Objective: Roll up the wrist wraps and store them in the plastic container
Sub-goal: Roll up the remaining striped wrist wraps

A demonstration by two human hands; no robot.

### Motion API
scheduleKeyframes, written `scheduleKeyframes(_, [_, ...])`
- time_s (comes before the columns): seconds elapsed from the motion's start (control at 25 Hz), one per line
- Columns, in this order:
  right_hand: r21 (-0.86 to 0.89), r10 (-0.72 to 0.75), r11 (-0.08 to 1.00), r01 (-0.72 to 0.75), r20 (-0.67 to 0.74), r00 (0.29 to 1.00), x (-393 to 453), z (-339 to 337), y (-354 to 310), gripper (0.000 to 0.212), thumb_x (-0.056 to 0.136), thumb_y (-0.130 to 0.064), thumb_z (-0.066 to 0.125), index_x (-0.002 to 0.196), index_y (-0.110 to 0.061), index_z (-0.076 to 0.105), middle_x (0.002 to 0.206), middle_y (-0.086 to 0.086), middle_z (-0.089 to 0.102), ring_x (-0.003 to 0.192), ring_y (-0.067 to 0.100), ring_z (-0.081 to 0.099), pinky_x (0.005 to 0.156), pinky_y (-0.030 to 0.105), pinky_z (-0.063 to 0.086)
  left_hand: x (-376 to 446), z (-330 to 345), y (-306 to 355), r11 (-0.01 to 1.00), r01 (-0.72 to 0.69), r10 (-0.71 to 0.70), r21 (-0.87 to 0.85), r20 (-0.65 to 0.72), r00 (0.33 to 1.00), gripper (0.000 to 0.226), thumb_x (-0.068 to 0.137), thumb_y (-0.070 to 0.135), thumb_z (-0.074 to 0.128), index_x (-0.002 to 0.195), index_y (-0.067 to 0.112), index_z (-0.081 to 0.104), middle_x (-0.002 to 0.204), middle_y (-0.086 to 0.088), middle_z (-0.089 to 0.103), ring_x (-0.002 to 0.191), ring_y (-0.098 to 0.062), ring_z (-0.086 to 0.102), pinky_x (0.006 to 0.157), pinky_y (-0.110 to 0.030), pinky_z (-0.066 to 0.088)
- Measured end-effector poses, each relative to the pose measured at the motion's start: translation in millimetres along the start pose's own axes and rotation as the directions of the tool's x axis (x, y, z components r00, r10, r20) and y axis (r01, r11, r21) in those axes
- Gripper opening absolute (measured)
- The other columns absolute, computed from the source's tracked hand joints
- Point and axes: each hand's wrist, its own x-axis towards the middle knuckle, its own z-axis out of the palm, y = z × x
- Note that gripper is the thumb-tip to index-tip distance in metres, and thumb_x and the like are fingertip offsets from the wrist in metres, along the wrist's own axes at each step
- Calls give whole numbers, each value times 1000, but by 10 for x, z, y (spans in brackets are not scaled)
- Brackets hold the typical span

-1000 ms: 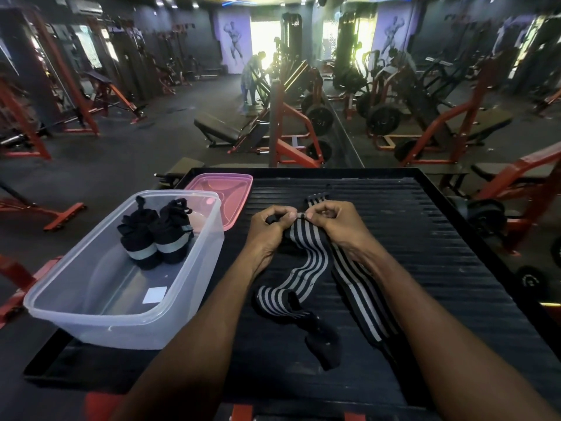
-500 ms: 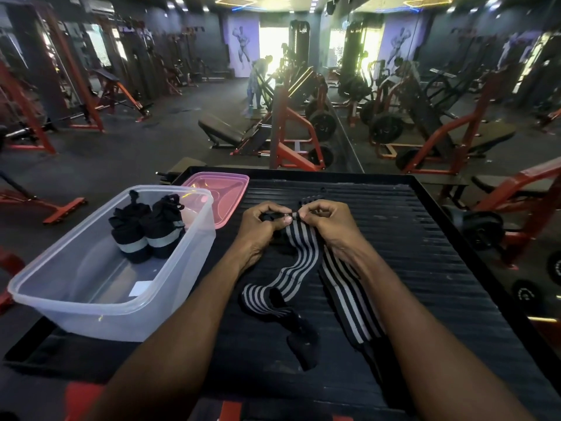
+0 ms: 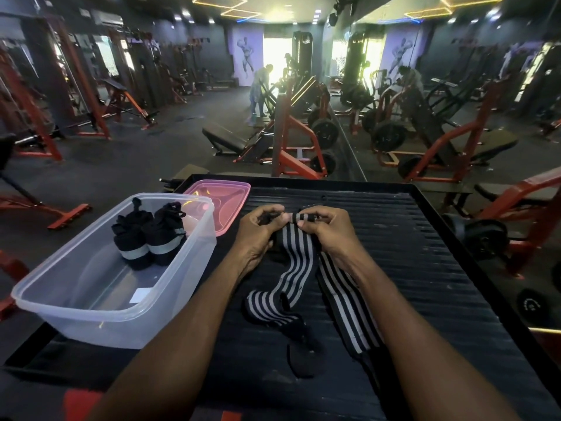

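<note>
A black wrist wrap with white stripes (image 3: 293, 268) lies along the black ribbed platform (image 3: 425, 268). Its far end is curled into a small tight roll (image 3: 299, 217). My left hand (image 3: 258, 235) and my right hand (image 3: 326, 230) both pinch that roll from either side. The wrap's near end bends left and ends in a black tab (image 3: 300, 350). A second striped wrap (image 3: 344, 305) lies flat under my right forearm. The clear plastic container (image 3: 60, 302) stands at the left, with two rolled black wraps (image 3: 148, 235) at its far end.
A pink lid (image 3: 227, 196) lies behind the container, at the platform's far left corner. Red and black gym machines, benches and weight plates fill the floor beyond and to the right. A person stands far off near the bright doorway.
The far end of the striped wrap has been turned over into a small roll between my fingers. The view has tilted up slightly.
</note>
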Motion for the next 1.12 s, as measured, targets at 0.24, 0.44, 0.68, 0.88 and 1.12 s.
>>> scheduleKeyframes(0.24, [154,70,985,-77,52,996,-1,-4,9,13,89,-2,70,97,-8,79,99,9,78,100,24,73,93,38,58,-39,60,37,997,-18,18,-78,8,1000,23,83,-4,72,76,17,76,88,-4,73,90,-21,68,86,-37,55])
scheduleKeyframes(0.44, [116,-47,992,51,-36,998,20,28,19,15,87,6,68,99,0,76,102,12,76,93,11,72,87,23,56,-33,53,43,980,52,-34,-194,93,995,26,80,-3,74,103,11,75,103,-11,73,100,-24,68,94,-47,54])
scheduleKeyframes(0.68, [67,3,998,-1,-27,1000,18,-14,6,22,87,5,69,102,-10,73,103,7,74,99,17,71,84,28,59,-85,109,51,968,118,-102,-221,86,991,12,85,0,71,96,4,71,92,-10,74,87,-19,72,75,-30,60])
scheduleKeyframes(0.88, [61,-4,998,4,-11,1000,15,-4,-21,25,85,3,71,96,-17,79,100,1,77,96,16,73,85,35,60,-55,84,67,973,49,-36,-225,60,998,17,85,-8,68,94,7,70,96,-11,71,93,-22,68,85,-35,58])
scheduleKeyframes(1.12, [94,-67,993,71,-42,997,8,-5,-24,26,81,11,68,95,-8,78,98,4,78,97,13,72,88,26,56,-72,114,50,974,25,-13,-227,51,999,9,85,-2,71,89,6,72,93,-10,72,96,-23,67,94,-38,55])
